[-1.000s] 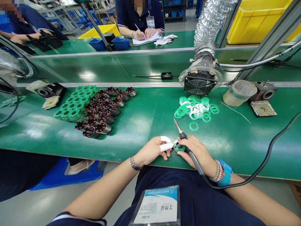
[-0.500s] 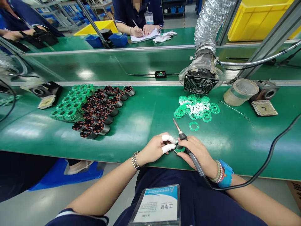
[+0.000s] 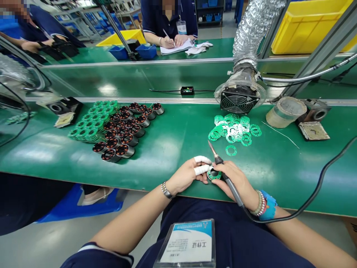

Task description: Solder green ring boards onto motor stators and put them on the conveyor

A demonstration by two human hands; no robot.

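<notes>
My left hand [image 3: 186,175], with white wraps on two fingers, grips the left side of a small round motor stator [image 3: 214,174] topped by a green ring-shaped circuit board. Close on its right, my right hand [image 3: 237,180] is closed around a soldering iron [image 3: 233,190], and its fingertips touch the edge of the same stator. The iron's metal tip points up and away, clear of the board. Beyond the hands lies one loose green ring board [image 3: 231,150], with a pile of ring boards [image 3: 233,128] behind it. My fingers partly cover the stator.
Rows of bare stators [image 3: 125,130] and stators with green boards [image 3: 93,119] stand at left. A fume fan [image 3: 239,102] hangs behind the pile. At right are a round tub [image 3: 286,111], solder wire [image 3: 280,134] and an iron stand [image 3: 314,130]. A co-worker [image 3: 170,22] writes across the bench.
The camera view has shifted slightly. My left fingers have moved a little on the stator, and more of its green board shows. The soldering iron stays in my right hand.
</notes>
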